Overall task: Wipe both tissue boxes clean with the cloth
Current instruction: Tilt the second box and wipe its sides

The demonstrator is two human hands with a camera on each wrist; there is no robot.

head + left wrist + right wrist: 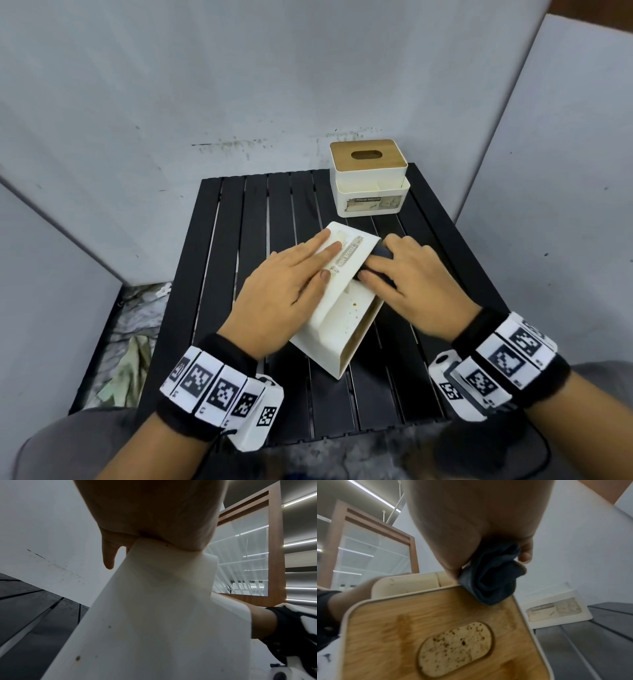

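A white tissue box with a wooden lid lies on its side in the middle of the black slatted table. My left hand presses flat on its upper white face, fingers straight. My right hand grips a bunched dark cloth against the box's upper right edge. In the right wrist view the cloth touches the rim above the stained wooden lid. Brown specks dot the white side under my left palm. The second tissue box stands upright at the back right, untouched.
Grey partition walls close in the table on the left, back and right. Crumpled sheeting lies on the floor beyond the table's left edge. The upright box stands a short way behind my right hand.
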